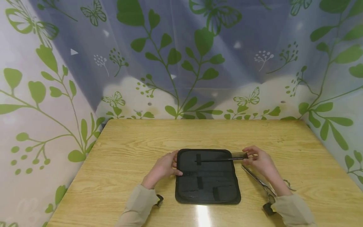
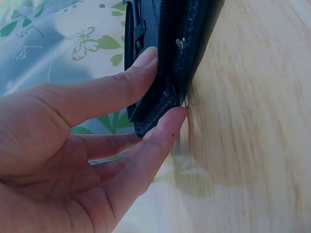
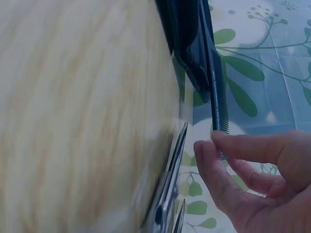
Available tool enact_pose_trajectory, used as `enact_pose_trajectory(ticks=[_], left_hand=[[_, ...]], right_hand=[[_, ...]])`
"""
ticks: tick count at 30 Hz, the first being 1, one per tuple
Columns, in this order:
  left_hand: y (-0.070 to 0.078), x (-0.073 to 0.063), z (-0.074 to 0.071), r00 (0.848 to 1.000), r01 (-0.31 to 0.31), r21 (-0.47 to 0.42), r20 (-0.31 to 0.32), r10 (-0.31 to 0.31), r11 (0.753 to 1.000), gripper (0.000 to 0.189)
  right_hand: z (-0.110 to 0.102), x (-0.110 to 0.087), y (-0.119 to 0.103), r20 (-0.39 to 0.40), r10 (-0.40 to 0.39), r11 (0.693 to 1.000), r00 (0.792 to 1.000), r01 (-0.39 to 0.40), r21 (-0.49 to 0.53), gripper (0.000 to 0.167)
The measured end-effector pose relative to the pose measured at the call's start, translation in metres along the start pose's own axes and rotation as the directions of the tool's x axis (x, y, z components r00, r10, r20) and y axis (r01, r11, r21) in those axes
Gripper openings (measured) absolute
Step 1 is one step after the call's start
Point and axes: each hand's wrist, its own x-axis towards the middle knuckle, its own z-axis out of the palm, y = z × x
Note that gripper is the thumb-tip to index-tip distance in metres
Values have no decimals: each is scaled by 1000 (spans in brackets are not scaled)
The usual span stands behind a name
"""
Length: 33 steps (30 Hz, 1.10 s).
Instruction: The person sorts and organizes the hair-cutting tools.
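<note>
A black zip case [image 1: 208, 173] lies open on the table, with elastic loops on its inner face. My left hand [image 1: 163, 167] grips its left edge. The left wrist view shows the thumb on the inner side and the fingers [image 2: 167, 131] at the outer rim, by the zip. My right hand [image 1: 259, 160] pinches one end of a dark comb [image 1: 221, 159] between thumb and fingers. The comb reaches across the case's right edge to an upper loop [image 1: 198, 159]. Its fine teeth [image 3: 223, 114] show in the right wrist view.
Metal scissors [image 1: 259, 180] lie on the wooden table [image 1: 127, 142] right of the case, partly beneath my right forearm. A curtain [image 1: 181, 63] with green leaves and butterflies stands behind the table and along both sides.
</note>
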Motion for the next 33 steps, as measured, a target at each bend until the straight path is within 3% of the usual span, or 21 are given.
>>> enact_pose_trajectory(ticks=[8,26,33], left_hand=[[1,0,-1,1000,-1,4,1,1,1000,92],[1,0,0,1000,-18,28,-1,18,999,91],[1,1,0,1000,-22,28,-6,22,999,92]], right_hand=[[-2,3,0,-33,-21,992,999,17,-123,40],[9,1,-4,-10,-90,981,996,87,-171,39],[3,1,-2,21,-84,977,996,87,-196,40]])
